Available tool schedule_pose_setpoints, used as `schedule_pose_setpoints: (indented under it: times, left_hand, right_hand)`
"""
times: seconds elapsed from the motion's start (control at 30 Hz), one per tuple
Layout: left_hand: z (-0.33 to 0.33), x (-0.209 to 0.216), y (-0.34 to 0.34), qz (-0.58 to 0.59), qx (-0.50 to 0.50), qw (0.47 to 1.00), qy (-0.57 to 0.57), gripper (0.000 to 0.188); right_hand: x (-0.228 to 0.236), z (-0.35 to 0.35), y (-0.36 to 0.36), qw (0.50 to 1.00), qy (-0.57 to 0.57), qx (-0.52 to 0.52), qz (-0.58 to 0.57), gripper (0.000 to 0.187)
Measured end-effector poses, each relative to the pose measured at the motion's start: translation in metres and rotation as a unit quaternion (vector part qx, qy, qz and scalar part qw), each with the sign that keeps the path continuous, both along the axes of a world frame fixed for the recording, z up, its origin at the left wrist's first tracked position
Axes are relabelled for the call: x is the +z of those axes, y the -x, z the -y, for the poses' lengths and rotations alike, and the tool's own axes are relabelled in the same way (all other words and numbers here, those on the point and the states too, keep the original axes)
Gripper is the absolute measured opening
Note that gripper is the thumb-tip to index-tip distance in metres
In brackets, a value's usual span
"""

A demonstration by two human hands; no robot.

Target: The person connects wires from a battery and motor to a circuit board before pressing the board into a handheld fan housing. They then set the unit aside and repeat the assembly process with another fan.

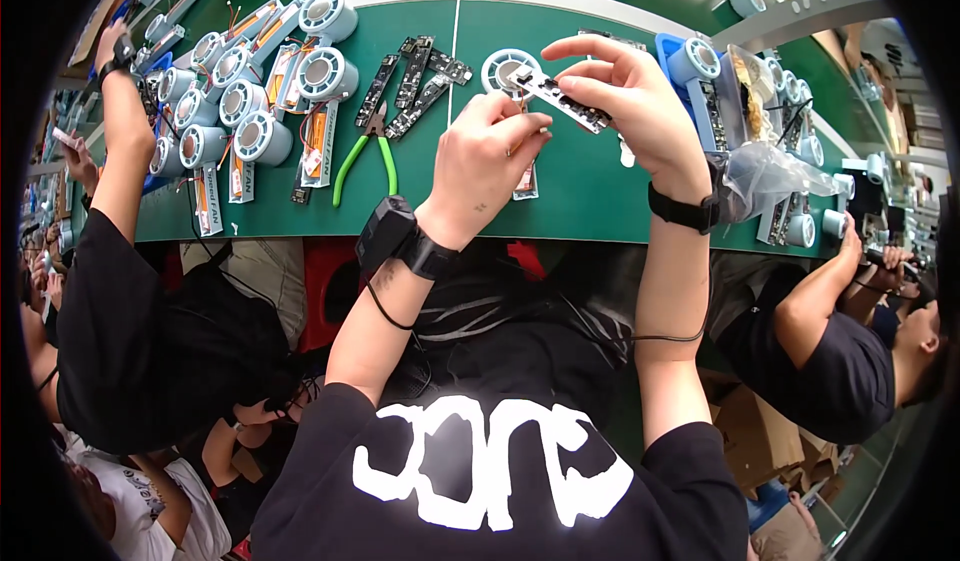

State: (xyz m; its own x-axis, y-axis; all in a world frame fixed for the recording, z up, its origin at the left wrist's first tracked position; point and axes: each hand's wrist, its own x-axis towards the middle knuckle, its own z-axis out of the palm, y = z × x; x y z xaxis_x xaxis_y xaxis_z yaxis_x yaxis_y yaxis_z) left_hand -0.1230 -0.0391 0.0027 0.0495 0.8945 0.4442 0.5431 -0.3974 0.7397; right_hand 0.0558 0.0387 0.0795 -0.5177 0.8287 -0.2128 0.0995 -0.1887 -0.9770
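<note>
My right hand [635,111] holds a narrow circuit board [562,101] between thumb and fingers, tilted above the table. Close to its left, my left hand [487,151] is closed in a pinch near the board's lower edge; what the fingertips hold, if anything, is too small to make out. Behind the board lies a pale blue handheld fan [497,64] with a round slotted head. Its handle [525,183] shows partly below my left fingers. Left of my hands are several loose circuit boards [412,73] and cutting pliers with green handles [388,161].
Several pale blue fans with orange-wired open handles [240,101] crowd the green table [400,211] at left. A blue bin [668,51] with parts and a clear plastic bag [765,176] stand right. Co-workers sit on both sides; one's arm [125,141] reaches in at left.
</note>
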Motion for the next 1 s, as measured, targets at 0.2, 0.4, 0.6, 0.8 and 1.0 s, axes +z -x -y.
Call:
schedule_pose_setpoints:
  times: [0.2,0.4,0.6,0.8,1.0]
  left_hand:
    - [-0.01,-0.013,0.001,0.088,-0.052,0.994,-0.039,0.022]
    - [-0.012,-0.017,-0.007,0.216,0.0,0.974,0.069,0.016]
    - [-0.022,-0.022,-0.012,0.13,0.005,0.99,-0.058,0.017]
    - [-0.022,-0.022,-0.022,0.072,0.017,0.994,-0.085,0.014]
    - [-0.022,-0.027,-0.021,0.06,0.035,0.993,-0.098,0.014]
  right_hand:
    - [-0.054,0.013,-0.022,0.981,0.111,-0.01,-0.16,0.044]
    - [-0.062,0.038,-0.014,0.951,0.174,-0.125,-0.221,0.042]
    - [-0.076,0.052,-0.013,0.949,0.142,-0.147,-0.239,0.039]
    - [-0.089,0.067,-0.002,0.958,0.058,-0.193,-0.206,0.037]
    - [-0.096,0.072,0.004,0.955,0.05,-0.211,-0.204,0.038]
